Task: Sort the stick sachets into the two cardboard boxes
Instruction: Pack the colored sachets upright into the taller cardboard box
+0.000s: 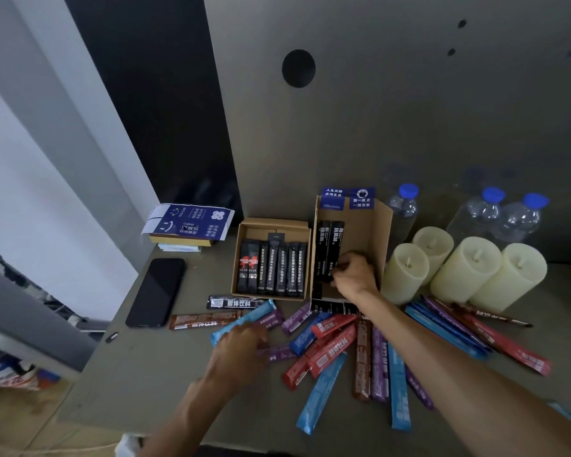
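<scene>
Two open cardboard boxes stand at the back of the table. The left box [241, 255] holds a row of several black stick sachets [282, 270]. The right box [381, 232], with blue flaps, holds two black sachets [330, 245] along its left wall. My right hand [355, 275] is inside this box and grips the lower end of those sachets. Coloured sachets [333, 351] in red, blue, purple and brown lie scattered in front of the boxes. My left hand [241, 347] rests on a light blue sachet [244, 319], fingers curled at it.
A black phone [157, 291] lies at the left. Behind it is a stack of flat blue cartons [188, 222]. Four pale pillar candles [465, 270] and three water bottles [488, 216] stand at the right. A further bundle of sachets [468, 331] lies before the candles.
</scene>
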The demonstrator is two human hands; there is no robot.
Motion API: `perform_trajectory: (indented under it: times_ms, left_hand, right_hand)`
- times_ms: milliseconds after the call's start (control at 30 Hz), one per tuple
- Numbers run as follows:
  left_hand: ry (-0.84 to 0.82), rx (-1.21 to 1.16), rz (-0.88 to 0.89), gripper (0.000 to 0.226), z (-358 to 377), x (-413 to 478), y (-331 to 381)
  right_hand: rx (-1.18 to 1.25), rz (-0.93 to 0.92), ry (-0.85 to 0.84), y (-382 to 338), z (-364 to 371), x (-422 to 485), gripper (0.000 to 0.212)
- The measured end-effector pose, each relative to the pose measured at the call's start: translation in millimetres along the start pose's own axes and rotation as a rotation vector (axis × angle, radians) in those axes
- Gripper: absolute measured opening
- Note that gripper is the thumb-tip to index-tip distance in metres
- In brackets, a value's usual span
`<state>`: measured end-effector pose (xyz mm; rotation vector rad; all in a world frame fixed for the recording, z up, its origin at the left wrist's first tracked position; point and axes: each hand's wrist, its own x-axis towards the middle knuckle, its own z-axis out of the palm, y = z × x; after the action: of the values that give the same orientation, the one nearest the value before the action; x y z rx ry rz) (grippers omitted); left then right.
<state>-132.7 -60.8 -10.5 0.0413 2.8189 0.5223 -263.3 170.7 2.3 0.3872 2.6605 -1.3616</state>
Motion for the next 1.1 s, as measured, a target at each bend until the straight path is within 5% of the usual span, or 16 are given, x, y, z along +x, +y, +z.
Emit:
perform_trajectory:
  times_ms: [233,400,533,633,800,1100]
  left_hand:
    - [-0.017,0.171,0.062,0.022,-8,-12,-5]
    - [-0.115,0.107,0.110,0.018,-53,-27,-1]
    - [-0.201,-0.164,0.245,0.019,-91,-30,29]
    - [-0.256,-0.316,0.268,0.026,-108,-28,45]
    - [0.066,-0.776,0.084,0.032,-118,-17,52]
    - [0.027,-0.819,0.168,0.009,-102,-2,82]
  right_hand:
    - [-0.006,-0.275,0.056,2,-19,-69,0.024]
    - [-0.195,-0.536,-0.229,5,-28,-129,0.026]
    - [-0.331,-0.609,-0.376,3,-23,-144,0.041]
    - [-0.195,-0.543,-0.347,-1,-29,-144,0.013]
    - [0.155,-0.226,-0.372,2,-49,-142,0.011]
    - [0.286,-0.068,-0.389,11,-59,-148,0.008]
